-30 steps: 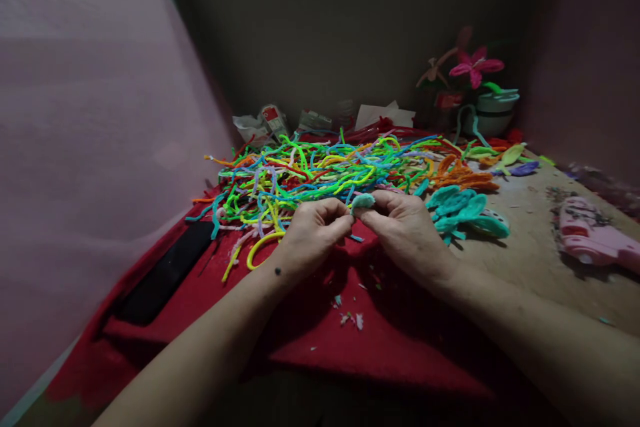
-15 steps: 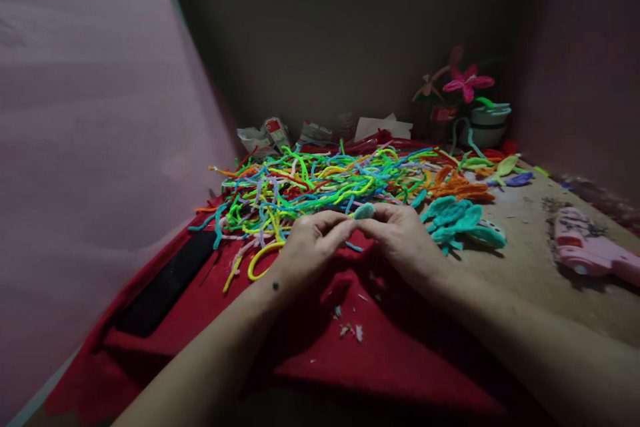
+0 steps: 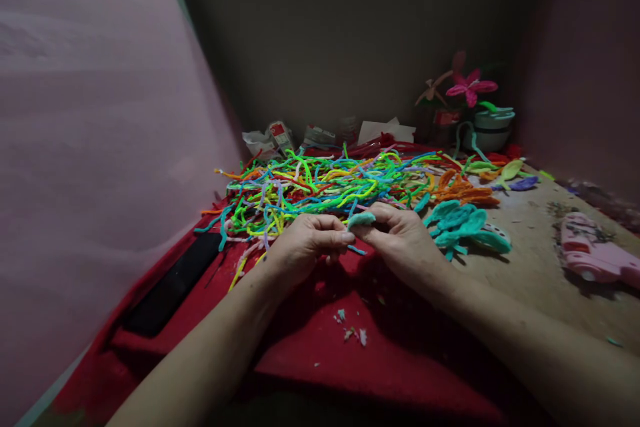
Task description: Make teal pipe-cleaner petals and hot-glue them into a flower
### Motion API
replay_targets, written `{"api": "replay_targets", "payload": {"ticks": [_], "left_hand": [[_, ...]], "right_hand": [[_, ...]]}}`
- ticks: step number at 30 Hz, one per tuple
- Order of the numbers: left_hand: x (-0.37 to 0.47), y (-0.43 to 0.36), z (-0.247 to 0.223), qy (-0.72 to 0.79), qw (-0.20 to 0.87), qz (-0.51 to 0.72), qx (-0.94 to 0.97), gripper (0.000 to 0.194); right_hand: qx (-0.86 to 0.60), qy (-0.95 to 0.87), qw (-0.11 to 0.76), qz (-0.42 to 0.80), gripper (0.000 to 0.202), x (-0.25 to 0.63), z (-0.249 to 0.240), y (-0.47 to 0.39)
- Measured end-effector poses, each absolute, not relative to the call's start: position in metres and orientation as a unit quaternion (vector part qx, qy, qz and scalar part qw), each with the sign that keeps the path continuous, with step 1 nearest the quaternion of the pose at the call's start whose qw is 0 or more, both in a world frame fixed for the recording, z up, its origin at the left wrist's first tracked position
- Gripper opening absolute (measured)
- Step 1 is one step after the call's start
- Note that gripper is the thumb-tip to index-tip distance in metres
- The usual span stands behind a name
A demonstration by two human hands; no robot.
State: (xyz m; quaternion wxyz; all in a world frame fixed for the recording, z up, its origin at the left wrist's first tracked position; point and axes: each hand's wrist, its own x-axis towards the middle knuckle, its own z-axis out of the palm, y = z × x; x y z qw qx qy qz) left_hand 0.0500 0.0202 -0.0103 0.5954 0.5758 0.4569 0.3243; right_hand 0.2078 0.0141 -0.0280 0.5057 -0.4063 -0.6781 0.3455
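Observation:
A light teal fuzzy petal (image 3: 361,219), seemingly of pipe cleaner, is pinched between the thumb and fingers of my right hand (image 3: 400,237). My left hand (image 3: 310,243) is closed, thumb pressed against the fingers, right beside the petal's left end. Whatever lies between those left fingertips is hidden. Behind both hands spreads a big tangle of coloured pipe cleaners (image 3: 310,187). A bunch of teal petals (image 3: 457,223) lies just right of my right hand, with orange petals (image 3: 465,190) behind it.
A black phone-like slab (image 3: 175,287) lies at left on the red cloth (image 3: 320,353), which bears small fuzz scraps (image 3: 357,335). At right is a pink glue gun (image 3: 593,250). Pink pipe-cleaner flowers (image 3: 471,88) and a grey-green pot (image 3: 493,128) stand at the back right.
The teal petal now shows more of its length and curves over my right fingers. My left hand has shifted slightly left and down, its thumb lower. The view has moved a little.

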Motion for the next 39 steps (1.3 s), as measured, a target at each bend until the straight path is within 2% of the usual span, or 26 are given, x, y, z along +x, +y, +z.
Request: {"api": "replay_targets", "payload": {"ticks": [10,14,17,22,27,35,39], "left_hand": [[0.062,0.020,-0.015,0.451,0.573,0.359,0.583,0.021],[0.068,0.019,-0.022,0.433,0.651,0.373,0.500,0.020],[0.069,0.019,-0.024,0.425,0.686,0.366,0.464,0.021],[0.067,0.017,-0.025,0.438,0.665,0.376,0.473,0.021],[0.067,0.018,-0.026,0.419,0.675,0.368,0.483,0.022],[0.068,0.016,-0.022,0.449,0.607,0.352,0.553,0.024],[0.063,0.021,-0.026,0.453,0.597,0.364,0.553,0.026]], "right_hand": [[-0.412,-0.543,0.530,0.504,0.032,0.208,-0.031,0.017],[-0.386,-0.486,0.555,0.554,0.031,0.207,-0.041,0.021],[-0.373,-0.503,0.551,0.552,0.027,0.209,-0.040,0.021],[-0.412,-0.499,0.574,0.502,0.023,0.210,-0.037,0.023],[-0.374,-0.430,0.605,0.556,0.023,0.206,-0.042,0.025],[-0.354,-0.412,0.615,0.573,0.019,0.206,-0.041,0.027],[-0.380,-0.422,0.603,0.560,0.025,0.206,-0.040,0.028]]}}
